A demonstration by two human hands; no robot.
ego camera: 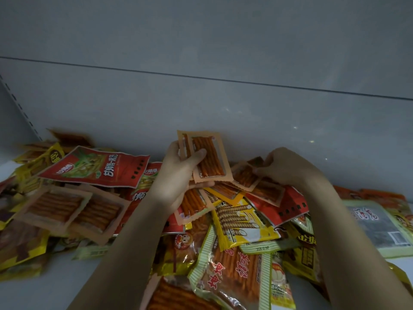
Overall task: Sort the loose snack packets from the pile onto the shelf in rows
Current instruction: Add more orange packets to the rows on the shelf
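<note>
A heap of loose snack packets (234, 222) covers the white shelf (73, 285) from left to right. My left hand (178, 175) holds up a small stack of peach-edged packets of orange sticks (207, 156) above the middle of the heap, thumb across the front one. My right hand (288, 166) reaches down into the heap just to the right, its fingers curled at another peach-edged stick packet (245, 175). Whether it grips that packet is hidden by the hand.
The grey back panel (223, 104) of the shelf rises behind the heap. A slotted upright (20, 108) runs along the left edge. Red packets (96, 168), yellow packets (243, 222) and a large grey packet (377, 224) lie among the pile. Bare shelf shows at the front left.
</note>
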